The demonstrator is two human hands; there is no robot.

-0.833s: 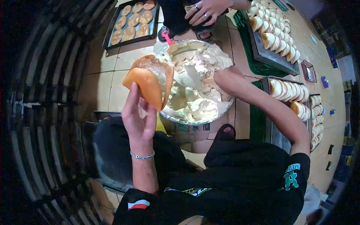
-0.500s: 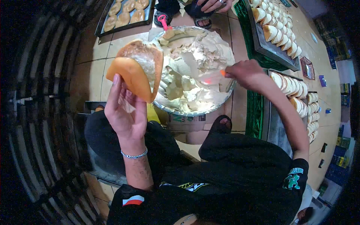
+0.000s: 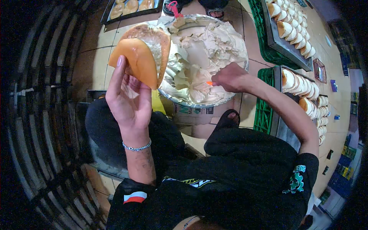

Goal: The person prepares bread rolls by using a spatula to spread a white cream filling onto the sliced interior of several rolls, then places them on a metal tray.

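My left hand (image 3: 130, 101) holds a split bun (image 3: 135, 57), glossy golden on its crust, with the thumb on the near half. The bun gapes open, its pale inside turned toward a large round basin (image 3: 184, 104) at its right. Pale, thick cream (image 3: 226, 40) fills the basin, scooped hollow in the middle. Over the cream, my right hand (image 3: 232, 78) is closed round a spatula (image 3: 209, 83); a bit of orange shows at the fingers, and its blade is down in the cream, mostly hidden. A pink-handled utensil (image 3: 174, 9) leans at the basin's far rim.
At the far left lies a tray of glossy buns (image 3: 130, 7). Along the right, green crates (image 3: 264, 103) carry dark trays with rows of cream-filled buns (image 3: 293, 36). Cardboard (image 3: 195, 119) lies beneath the basin. Someone's feet (image 3: 214, 13) stand beyond it.
My right hand has moved left and nearer, from the basin's right side toward its middle, pushing the spatula through the cream. The bun stays in my left hand. A person's hand beyond has left view.
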